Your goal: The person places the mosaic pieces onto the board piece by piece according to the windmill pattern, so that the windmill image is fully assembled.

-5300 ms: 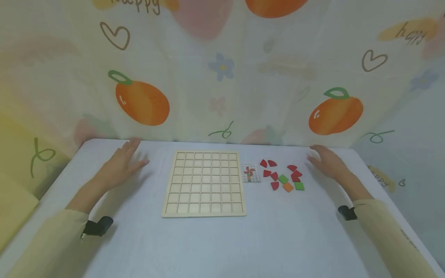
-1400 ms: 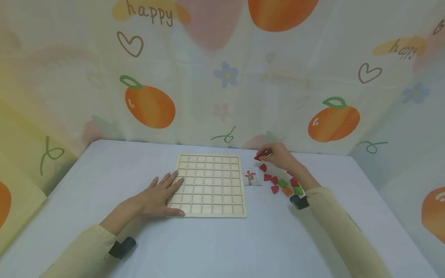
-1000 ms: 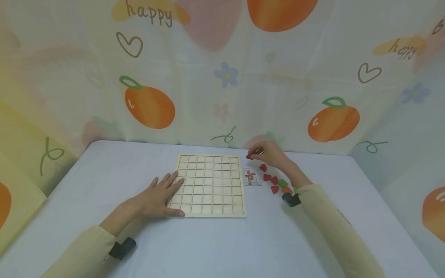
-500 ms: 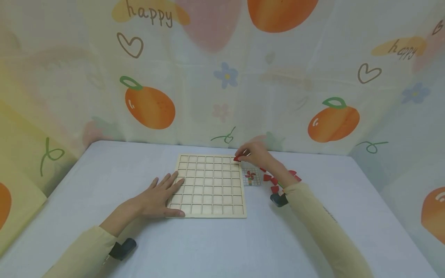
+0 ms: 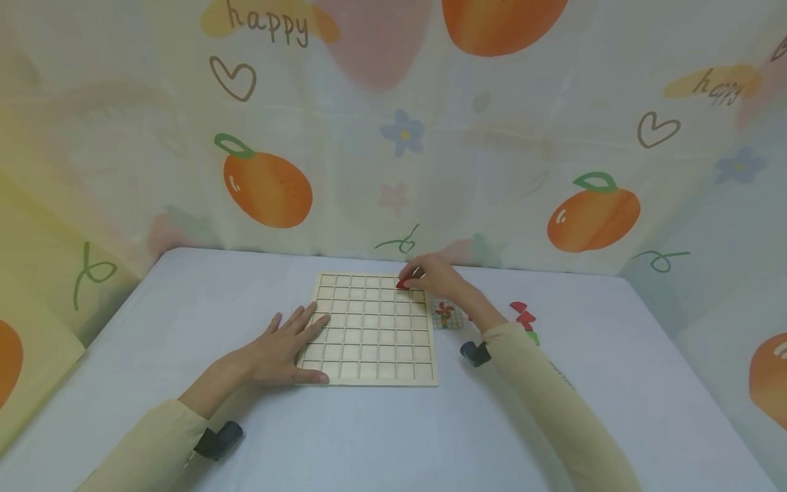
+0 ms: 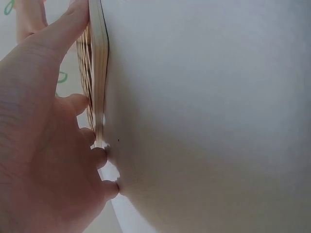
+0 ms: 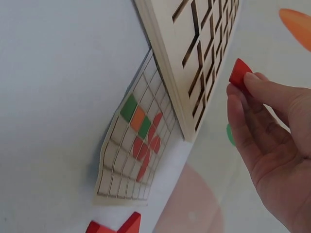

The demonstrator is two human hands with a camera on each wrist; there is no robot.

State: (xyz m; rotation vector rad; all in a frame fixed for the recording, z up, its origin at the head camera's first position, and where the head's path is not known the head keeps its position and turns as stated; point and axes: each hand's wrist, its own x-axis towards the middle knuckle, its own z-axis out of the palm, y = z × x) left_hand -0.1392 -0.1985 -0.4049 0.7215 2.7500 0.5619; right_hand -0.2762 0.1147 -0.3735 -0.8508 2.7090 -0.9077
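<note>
A pale wooden grid board [image 5: 369, 335] lies mid-table, its square cells bare where visible. Spread across the board's left edge, my left hand [image 5: 279, 352] rests with straight fingers; in the left wrist view its fingertips touch the board's edge [image 6: 99, 58] and the cloth. Between thumb and fingers my right hand [image 5: 433, 273] pinches a red quarter-round tile [image 5: 403, 283] over the board's far right part. The right wrist view shows that red tile [image 7: 239, 73] held above the grid. Beside the board lies a pattern card [image 5: 444, 312] printed with a red, green and orange figure, partly shaded by the right arm.
Right of the card, several loose red tiles [image 5: 522, 316] and a green tile [image 5: 533, 337] lie on the white tablecloth [image 5: 381, 437]; the right forearm hides other tiles. A patterned curtain [image 5: 344, 178] hangs behind the table's far edge.
The left hand came onto the board's left edge. The right hand picked up a red tile from the loose ones and carried it left, over the board's far right part.
</note>
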